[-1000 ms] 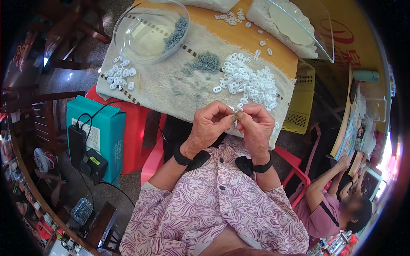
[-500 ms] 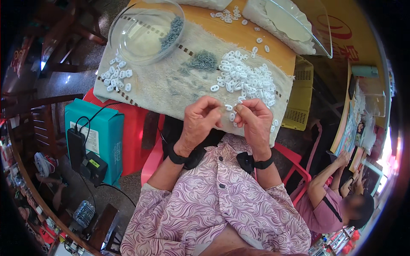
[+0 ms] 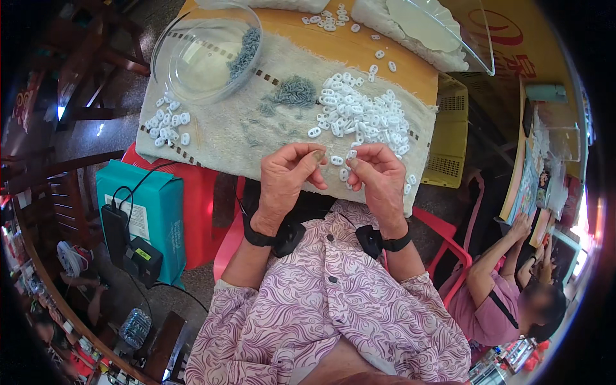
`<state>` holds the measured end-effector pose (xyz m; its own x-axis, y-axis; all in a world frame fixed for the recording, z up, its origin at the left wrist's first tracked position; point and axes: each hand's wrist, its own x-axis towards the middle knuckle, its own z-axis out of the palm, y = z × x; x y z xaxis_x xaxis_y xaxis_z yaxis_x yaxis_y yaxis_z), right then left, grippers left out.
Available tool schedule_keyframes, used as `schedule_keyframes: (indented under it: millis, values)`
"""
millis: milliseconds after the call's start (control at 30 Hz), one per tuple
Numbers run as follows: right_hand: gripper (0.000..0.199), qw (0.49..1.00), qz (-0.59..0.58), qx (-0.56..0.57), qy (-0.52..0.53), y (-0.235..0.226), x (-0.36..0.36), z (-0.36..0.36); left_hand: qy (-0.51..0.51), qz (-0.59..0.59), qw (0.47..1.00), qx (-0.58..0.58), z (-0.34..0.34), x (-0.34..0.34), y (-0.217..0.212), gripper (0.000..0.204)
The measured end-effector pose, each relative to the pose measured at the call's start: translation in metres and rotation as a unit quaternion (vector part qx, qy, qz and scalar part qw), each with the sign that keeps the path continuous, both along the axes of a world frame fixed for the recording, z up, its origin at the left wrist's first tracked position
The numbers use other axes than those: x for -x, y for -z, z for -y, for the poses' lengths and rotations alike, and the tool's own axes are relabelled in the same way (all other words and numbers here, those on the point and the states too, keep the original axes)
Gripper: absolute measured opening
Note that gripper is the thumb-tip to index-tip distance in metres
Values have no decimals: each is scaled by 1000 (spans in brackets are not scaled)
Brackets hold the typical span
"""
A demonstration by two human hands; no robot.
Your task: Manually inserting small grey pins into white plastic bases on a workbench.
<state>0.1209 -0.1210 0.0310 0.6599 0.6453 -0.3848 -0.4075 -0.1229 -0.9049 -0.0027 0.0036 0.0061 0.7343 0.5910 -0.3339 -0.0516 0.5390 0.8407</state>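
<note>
Above the near edge of the cloth, my right hand [image 3: 380, 178] pinches a small white oval piece [image 3: 351, 154] with two holes between thumb and forefinger. Level with it, my left hand [image 3: 282, 181] has thumb and forefinger pressed together; anything between them is too small to make out. Loose white pieces [image 3: 337, 160] lie between and beside the hands. Beyond my right hand spreads a big heap of the same white pieces [image 3: 366, 112]. A pile of tiny grey parts [image 3: 295, 91] sits to its left, with more scattered nearer me.
A clear round bowl [image 3: 199, 90] holding grey parts stands at the far left of the cloth [image 3: 237, 122]. Near it lies a smaller group of white pieces [image 3: 168, 122]. A yellow crate [image 3: 446, 147] is right of the table; a teal bag [image 3: 144, 218] is left. Another person [image 3: 491, 301] sits at right.
My hands have drawn slightly apart, the left one shifting left. The white piece shows more clearly at my right fingertips. The whole view has shifted a little.
</note>
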Motion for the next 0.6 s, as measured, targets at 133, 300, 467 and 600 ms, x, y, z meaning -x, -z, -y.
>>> schedule_keyframes:
  millis: [133, 300, 467, 600]
  values:
    - [21, 1000, -6, -15, -1, -6, 4, -4, 14, 41, 993, 107, 1, 0, -1, 18]
    - [20, 998, -36, -41, -27, -9, 8, -5, 27, 62, 987, 146, 6, -1, 4, 21]
    - [19, 998, -21, -55, -39, -4, 9, -4, 36, 63, 988, 134, 9, -2, 4, 21]
    - [20, 997, -8, -58, -43, -4, 9, -1, 37, 53, 990, 122, 10, -2, 3, 21]
